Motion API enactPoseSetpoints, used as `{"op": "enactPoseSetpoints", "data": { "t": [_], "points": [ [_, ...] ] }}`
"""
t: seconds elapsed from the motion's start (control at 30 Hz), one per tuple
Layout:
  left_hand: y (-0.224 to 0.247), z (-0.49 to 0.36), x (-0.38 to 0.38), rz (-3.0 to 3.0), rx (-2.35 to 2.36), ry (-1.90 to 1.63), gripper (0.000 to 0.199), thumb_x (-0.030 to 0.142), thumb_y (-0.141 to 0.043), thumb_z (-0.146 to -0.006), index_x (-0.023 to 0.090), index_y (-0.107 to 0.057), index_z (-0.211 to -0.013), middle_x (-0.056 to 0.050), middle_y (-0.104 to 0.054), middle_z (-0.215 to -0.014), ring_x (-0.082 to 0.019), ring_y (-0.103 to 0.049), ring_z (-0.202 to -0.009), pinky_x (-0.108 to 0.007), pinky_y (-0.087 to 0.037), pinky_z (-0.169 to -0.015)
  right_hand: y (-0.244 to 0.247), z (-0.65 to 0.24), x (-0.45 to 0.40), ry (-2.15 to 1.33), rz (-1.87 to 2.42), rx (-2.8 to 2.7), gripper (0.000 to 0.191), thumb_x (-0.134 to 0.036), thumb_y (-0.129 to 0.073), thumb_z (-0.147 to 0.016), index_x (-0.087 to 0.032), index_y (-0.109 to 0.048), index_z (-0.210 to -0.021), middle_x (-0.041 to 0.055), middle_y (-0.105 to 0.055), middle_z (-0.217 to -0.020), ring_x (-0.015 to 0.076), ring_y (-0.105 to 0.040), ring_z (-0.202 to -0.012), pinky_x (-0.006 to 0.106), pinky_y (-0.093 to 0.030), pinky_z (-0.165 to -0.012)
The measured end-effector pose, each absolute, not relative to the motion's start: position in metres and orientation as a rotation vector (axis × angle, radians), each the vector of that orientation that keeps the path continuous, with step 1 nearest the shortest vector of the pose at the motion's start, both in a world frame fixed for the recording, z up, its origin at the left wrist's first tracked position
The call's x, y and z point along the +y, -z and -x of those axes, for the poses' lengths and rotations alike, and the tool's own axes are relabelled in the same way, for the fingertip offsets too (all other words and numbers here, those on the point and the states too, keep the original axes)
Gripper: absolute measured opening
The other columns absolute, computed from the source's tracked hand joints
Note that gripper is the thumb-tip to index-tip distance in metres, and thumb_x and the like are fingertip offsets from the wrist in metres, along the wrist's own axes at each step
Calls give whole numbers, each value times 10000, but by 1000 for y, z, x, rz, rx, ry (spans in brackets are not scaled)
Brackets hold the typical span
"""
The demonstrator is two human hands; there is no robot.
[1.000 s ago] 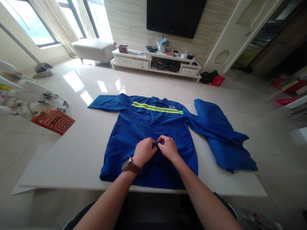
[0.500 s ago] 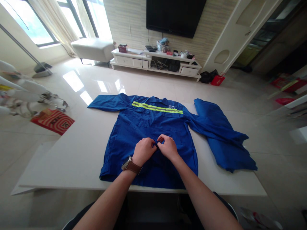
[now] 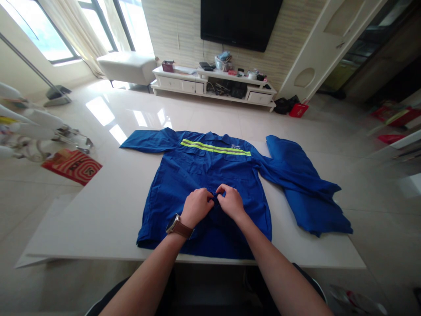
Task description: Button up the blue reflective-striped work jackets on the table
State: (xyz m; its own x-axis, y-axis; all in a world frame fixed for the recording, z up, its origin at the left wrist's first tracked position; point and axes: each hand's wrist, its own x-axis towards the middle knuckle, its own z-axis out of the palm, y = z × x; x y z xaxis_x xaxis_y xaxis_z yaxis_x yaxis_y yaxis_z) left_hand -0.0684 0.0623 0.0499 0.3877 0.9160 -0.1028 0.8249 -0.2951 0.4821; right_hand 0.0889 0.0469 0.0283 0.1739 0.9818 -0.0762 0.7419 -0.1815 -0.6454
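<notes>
A blue work jacket point(image 3: 177, 188) with a yellow-green reflective stripe across the chest lies front side up, its collar pointing away from me. My left hand point(image 3: 198, 206), with a brown-strapped watch on the wrist, pinches the jacket's front near its middle line. Close beside it, my right hand point(image 3: 230, 202) is closed on the same front edge, fingertips almost meeting the left ones. Any button between the fingers is too small to make out. One sleeve stretches to the left; the other lies over a folded blue garment point(image 3: 296, 175) on the right.
Under the jacket is a white table point(image 3: 92, 219), its near edge just in front of me. A red paper bag point(image 3: 72, 166) stands beyond its left side. Further off are a low white TV cabinet point(image 3: 180, 83), a padded bench point(image 3: 128, 68) and a red bag point(image 3: 298, 109) on the floor.
My fingers have shifted slightly at the jacket's front, and the small raised fold of cloth between them shows less. The jacket otherwise lies as before.
</notes>
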Motion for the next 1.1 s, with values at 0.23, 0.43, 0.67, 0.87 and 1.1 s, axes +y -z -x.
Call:
{"op": "enactPoseSetpoints", "data": {
  "t": [0.23,0.43,0.67,0.87,1.1],
  "points": [
    [-47,69,64,-2170,1510,-301,233,237,-616,-846,254,-815,-966,-56,-766,-967,-220,-695,-922,-290,-481,-791,-29,-88,46,-669,1948,-1645,212,-162,-587,-795,-280,-731,-896,-12,-764,-910,191,-686,-891,274,-476,-792],
    [-44,71,64,-2170,1505,-314,183,352,-664,-865,236,-795,-920,-56,-758,-927,-213,-696,-881,-276,-463,-732,-26,-86,46,-715,1862,-1687,215,-153,-589,-807,-263,-743,-910,-8,-774,-936,179,-696,-895,274,-481,-824],
    [-41,74,65,-2213,1486,-282,173,278,-611,-918,227,-771,-958,-67,-751,-1018,-218,-685,-954,-283,-454,-758,-24,-90,47,-807,1806,-1764,183,-187,-604,-865,-253,-748,-957,8,-784,-984,180,-698,-906,275,-487,-844],
    [-43,71,66,-2226,1501,-263,187,244,-577,-917,221,-763,-921,-65,-739,-1003,-215,-681,-937,-288,-456,-759,-24,-89,46,-782,1869,-1792,191,-237,-569,-923,-264,-746,-990,21,-786,-1040,210,-701,-1029,295,-468,-896],
    [-49,69,65,-2191,1507,-243,226,247,-562,-912,216,-786,-916,-72,-754,-1005,-211,-679,-936,-286,-454,-768,-30,-86,44,-735,2014,-1777,209,-289,-538,-941,-274,-733,-1014,29,-778,-1068,219,-692,-1043,291,-461,-865]
  ]
}}
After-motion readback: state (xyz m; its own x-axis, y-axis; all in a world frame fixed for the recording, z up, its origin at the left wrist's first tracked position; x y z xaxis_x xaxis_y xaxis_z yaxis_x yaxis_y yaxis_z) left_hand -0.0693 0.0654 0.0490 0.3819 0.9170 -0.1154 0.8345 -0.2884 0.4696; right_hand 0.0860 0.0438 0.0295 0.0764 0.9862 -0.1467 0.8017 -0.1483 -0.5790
